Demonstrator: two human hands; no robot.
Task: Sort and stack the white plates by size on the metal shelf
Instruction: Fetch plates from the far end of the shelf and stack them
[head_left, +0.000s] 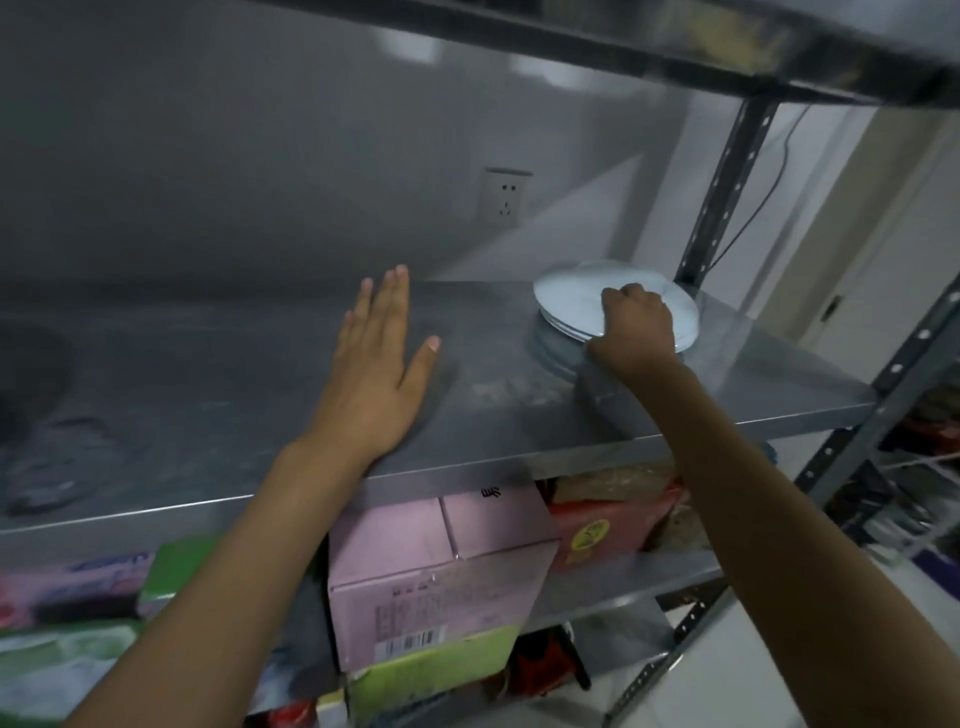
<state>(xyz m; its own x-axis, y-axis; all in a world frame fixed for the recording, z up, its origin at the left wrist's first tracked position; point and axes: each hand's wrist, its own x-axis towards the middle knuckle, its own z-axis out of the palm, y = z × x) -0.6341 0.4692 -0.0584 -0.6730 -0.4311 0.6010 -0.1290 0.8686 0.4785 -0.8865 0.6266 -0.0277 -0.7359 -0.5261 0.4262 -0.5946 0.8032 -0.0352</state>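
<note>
A small stack of white plates (569, 301) sits near the right back corner of the metal shelf (218, 405). My right hand (636, 330) is closed over the near rim of the top plate, fingers on top and thumb under the edge. A second plate edge shows just below it. My left hand (379, 374) lies flat and open on the bare shelf surface, well to the left of the stack, holding nothing.
A perforated upright post (727, 192) stands just behind the plates at the right. The shelf above (623, 41) hangs low overhead. A pink carton (441, 577), green boxes (171, 577) and red packets (592, 535) fill the level below. A wall socket (505, 195) sits behind.
</note>
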